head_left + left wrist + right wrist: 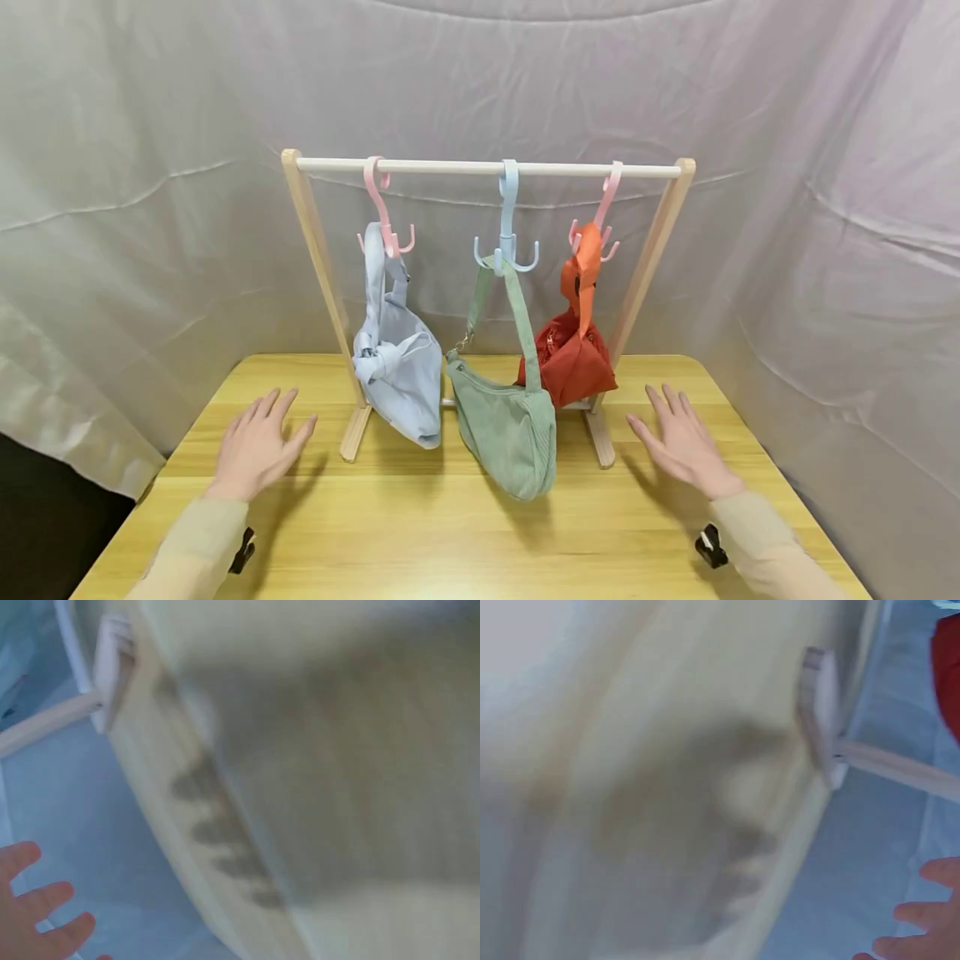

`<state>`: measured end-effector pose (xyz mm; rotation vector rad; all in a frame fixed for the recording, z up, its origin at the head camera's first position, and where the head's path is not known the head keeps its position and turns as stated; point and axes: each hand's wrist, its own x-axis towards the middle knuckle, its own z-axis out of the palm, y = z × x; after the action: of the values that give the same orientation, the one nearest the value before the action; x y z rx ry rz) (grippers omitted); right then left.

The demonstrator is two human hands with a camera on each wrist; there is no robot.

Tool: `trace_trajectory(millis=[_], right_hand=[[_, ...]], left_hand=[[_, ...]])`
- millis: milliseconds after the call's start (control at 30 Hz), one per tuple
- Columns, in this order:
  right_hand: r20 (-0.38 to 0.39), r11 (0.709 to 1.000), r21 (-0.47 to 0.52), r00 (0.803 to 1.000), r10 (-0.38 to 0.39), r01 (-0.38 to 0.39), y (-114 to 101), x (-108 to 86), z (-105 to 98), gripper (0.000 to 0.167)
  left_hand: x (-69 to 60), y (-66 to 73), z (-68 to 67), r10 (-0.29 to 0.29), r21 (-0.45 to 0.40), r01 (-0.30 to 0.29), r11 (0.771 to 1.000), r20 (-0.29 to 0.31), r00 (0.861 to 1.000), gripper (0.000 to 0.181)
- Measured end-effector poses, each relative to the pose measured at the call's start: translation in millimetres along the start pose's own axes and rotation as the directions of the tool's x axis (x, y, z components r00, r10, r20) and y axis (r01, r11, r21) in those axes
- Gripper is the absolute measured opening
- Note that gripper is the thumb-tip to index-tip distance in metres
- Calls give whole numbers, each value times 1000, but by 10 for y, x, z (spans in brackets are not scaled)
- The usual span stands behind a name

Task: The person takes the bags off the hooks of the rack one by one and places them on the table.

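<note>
1. I see left hand (258, 446) at eight o'clock of the pale-wood, white-railed rack (442, 167), fingers spread, above yellow wooden table (405, 533).
2. Right hand (682, 446): four o'clock, fingers spread too.
3. Sage-green corduroy bag (506, 433) hangs at rack's six o'clock; pale-blue knotted fabric bag (405, 371) at ten from it, orange-strapped red fabric bag (581, 362) at one.

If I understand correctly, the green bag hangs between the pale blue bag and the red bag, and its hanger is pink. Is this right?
Only the hanger's colour is wrong: the head view shows the green bag on a light blue hanger. It does hang between the pale blue bag and the red bag.
</note>
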<state>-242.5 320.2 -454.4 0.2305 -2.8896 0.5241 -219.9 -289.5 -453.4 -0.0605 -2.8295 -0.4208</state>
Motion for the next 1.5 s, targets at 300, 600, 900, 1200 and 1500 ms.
trace_trajectory(millis=[300, 600, 900, 1200, 1500], right_hand=[[-326, 960, 250, 945, -39, 126, -432, 124, -367, 42], [-635, 829, 367, 765, -108, 422, -1186, 207, -712, 19], [-612, 624, 473, 741, -276, 623, -2037, 319, -896, 19], [-310, 533, 725, 897, -314, 437, -2661, 479, -859, 30], [-122, 573, 752, 923, -364, 325, -3023, 735, -715, 53]], left_hand=[[252, 435, -375, 31, -168, -89, 982, -318, 948, 40], [620, 1080, -945, 46, -345, -252, 904, -507, 861, 26], [878, 1457, -1188, -16, -561, -199, 803, -355, 935, 33], [991, 1538, -1177, -18, -649, -89, 756, -156, 988, 62], [1149, 1597, -1201, 75, -646, -108, 755, -79, 994, 90]])
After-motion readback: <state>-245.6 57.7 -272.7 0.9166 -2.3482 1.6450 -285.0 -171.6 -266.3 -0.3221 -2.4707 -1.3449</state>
